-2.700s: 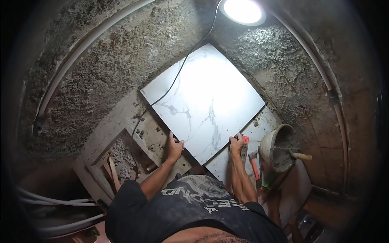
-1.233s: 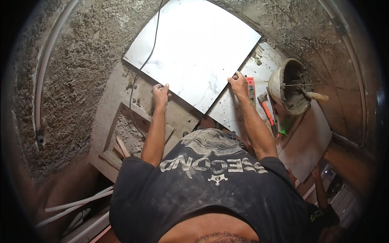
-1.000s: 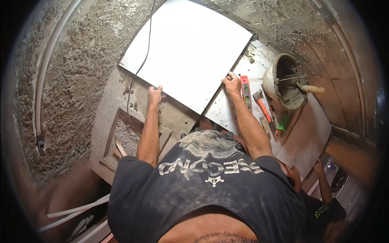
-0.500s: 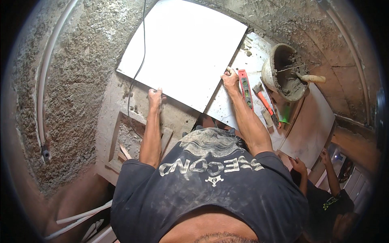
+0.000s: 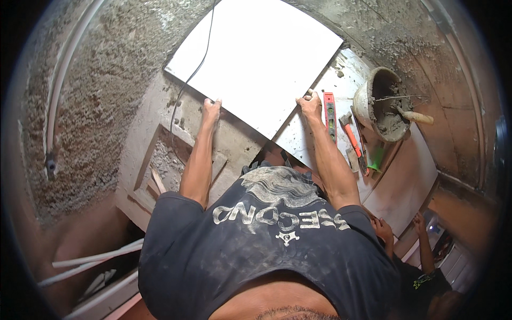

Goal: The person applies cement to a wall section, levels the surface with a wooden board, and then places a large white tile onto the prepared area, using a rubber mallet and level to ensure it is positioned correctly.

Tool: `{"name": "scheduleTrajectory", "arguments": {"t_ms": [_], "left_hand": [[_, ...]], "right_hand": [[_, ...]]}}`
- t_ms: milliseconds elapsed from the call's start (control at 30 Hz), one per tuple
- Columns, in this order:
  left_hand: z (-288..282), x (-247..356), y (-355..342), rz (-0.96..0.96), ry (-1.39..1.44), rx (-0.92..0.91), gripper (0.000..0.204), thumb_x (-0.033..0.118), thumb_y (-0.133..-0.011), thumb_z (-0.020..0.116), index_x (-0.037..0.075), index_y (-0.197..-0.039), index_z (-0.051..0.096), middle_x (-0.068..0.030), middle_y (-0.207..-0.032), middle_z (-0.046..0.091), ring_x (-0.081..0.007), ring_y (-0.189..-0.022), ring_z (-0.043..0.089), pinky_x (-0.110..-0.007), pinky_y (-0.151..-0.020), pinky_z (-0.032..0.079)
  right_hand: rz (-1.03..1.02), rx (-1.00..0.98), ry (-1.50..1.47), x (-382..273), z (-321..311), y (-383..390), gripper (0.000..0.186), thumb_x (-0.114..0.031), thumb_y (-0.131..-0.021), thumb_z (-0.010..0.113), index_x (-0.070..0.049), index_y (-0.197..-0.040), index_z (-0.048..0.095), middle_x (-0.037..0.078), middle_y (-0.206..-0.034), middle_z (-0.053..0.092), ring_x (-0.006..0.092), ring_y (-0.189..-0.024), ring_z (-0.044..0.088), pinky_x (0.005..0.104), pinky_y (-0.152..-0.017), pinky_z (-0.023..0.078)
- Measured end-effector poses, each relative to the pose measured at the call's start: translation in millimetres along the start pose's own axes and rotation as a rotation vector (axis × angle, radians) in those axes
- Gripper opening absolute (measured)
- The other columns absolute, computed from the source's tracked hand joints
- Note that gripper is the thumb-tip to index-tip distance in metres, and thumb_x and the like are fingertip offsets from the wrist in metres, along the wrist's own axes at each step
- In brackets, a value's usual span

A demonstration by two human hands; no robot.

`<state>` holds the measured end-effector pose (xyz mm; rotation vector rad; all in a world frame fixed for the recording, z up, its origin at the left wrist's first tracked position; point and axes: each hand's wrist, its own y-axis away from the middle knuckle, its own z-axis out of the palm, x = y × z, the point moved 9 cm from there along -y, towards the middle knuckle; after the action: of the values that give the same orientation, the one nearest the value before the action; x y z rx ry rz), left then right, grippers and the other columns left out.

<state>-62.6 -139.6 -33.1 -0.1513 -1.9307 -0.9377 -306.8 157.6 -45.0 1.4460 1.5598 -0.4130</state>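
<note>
A large white square tile (image 5: 256,58) lies on the rough mortar floor, brightly lit. My left hand (image 5: 211,108) rests with fingers on the tile's near left edge. My right hand (image 5: 311,104) grips the tile's near right corner, where it meets a second laid tile (image 5: 312,138). A thin black cable (image 5: 188,85) runs across the white tile's left part. My dark shirt fills the lower middle of the view.
A red spirit level (image 5: 329,109), an orange-handled hammer (image 5: 352,140) and a green tool (image 5: 376,158) lie right of my right hand. A bucket of mortar (image 5: 383,104) with a trowel stands beyond. Wooden framing (image 5: 160,176) sits left. Another person (image 5: 413,256) crouches at lower right. White pipes (image 5: 90,261) lie lower left.
The view has tilted so the tile sits higher and nearer the top. Both hands stay on the tile's near edge. Another person has come into view at lower right.
</note>
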Motion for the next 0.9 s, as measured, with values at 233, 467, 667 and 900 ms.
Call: {"name": "scheduleTrajectory", "arguments": {"t_ms": [233,467,667,900], "left_hand": [[-1,-2,-5,0.083,0.000,0.023,0.034,0.021,-0.088,0.058,-0.007,-0.102,0.048,-0.0151,-0.093,0.057,-0.0185,-0.078,0.058,-0.032,-0.064,0.052],[-6,-19,-20,0.149,0.087,0.023,0.029,0.019,-0.088,0.058,-0.006,-0.097,0.048,-0.0128,-0.085,0.058,-0.0179,-0.069,0.061,-0.030,-0.058,0.054],[-4,10,6,0.112,-0.020,0.046,0.028,0.019,-0.087,0.058,-0.006,-0.095,0.048,-0.0119,-0.084,0.057,-0.0170,-0.069,0.059,-0.031,-0.058,0.054],[-19,-39,-35,0.158,-0.028,0.084,0.026,0.019,-0.085,0.059,-0.004,-0.093,0.050,-0.0097,-0.082,0.055,-0.0161,-0.070,0.055,-0.031,-0.056,0.049]], "right_hand": [[-0.002,-0.048,-0.073,8,4,-7,0.063,-0.012,-0.069,0.073,0.005,-0.122,0.044,0.016,-0.098,0.063,0.0231,-0.090,0.061,0.0317,-0.078,0.049],[-0.023,-0.044,-0.010,-4,4,-1,0.058,-0.008,-0.070,0.073,0.005,-0.119,0.045,0.012,-0.095,0.063,0.0193,-0.085,0.061,0.0288,-0.076,0.050],[-0.069,-0.029,-0.028,-1,3,2,0.054,-0.012,-0.071,0.073,0.002,-0.116,0.048,0.010,-0.093,0.062,0.0174,-0.085,0.059,0.0277,-0.074,0.049],[-0.125,-0.028,-0.148,-8,9,9,0.038,-0.009,-0.073,0.067,0.000,-0.106,0.051,0.003,-0.083,0.058,0.0120,-0.072,0.054,0.0257,-0.065,0.046]]}}
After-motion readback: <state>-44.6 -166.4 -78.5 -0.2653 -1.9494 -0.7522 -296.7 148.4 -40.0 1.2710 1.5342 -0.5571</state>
